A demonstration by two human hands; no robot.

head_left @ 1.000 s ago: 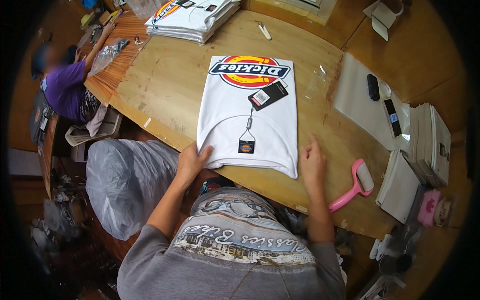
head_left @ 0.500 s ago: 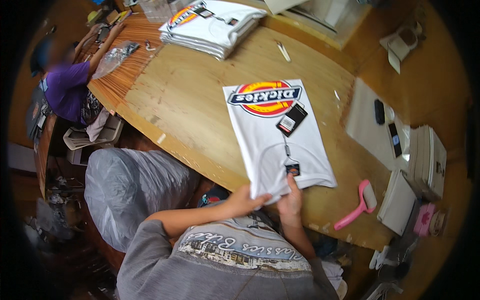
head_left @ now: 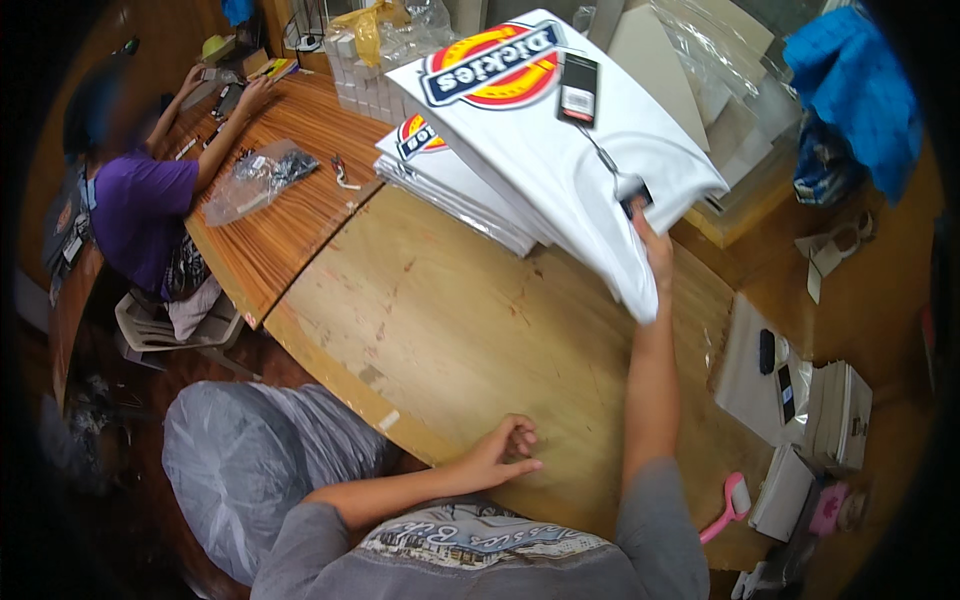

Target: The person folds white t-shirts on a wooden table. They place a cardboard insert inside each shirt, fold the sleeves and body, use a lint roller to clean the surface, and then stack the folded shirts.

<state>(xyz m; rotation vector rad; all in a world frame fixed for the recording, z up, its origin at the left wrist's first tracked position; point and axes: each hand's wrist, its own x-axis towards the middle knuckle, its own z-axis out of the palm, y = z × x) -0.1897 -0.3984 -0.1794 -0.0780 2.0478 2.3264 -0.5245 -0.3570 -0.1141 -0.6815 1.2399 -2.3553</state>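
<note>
Left hand: the left hand (head_left: pixel 508 452) rests at the near edge of the surface (head_left: pixel 440 310), fingers loosely curled in, holding nothing.
Near items: a pink brush (head_left: pixel 728 508) lies by the right near edge; a grey plastic sack (head_left: pixel 250 465) sits below the edge on the left.
Right hand: the right hand (head_left: pixel 652 243) is stretched far out, fingers pinched on the near edge of the folded white shirt (head_left: pixel 575 130).
Folded white shirt: lifted off the wood, tilted, hanging tag on top, directly above the shirt stack (head_left: pixel 455 185).
Progress: the fold looks finished; setting it down on the pile and letting go remains.
Far left: another person in a purple top (head_left: pixel 140 215) works at a striped table (head_left: pixel 290 215).
</note>
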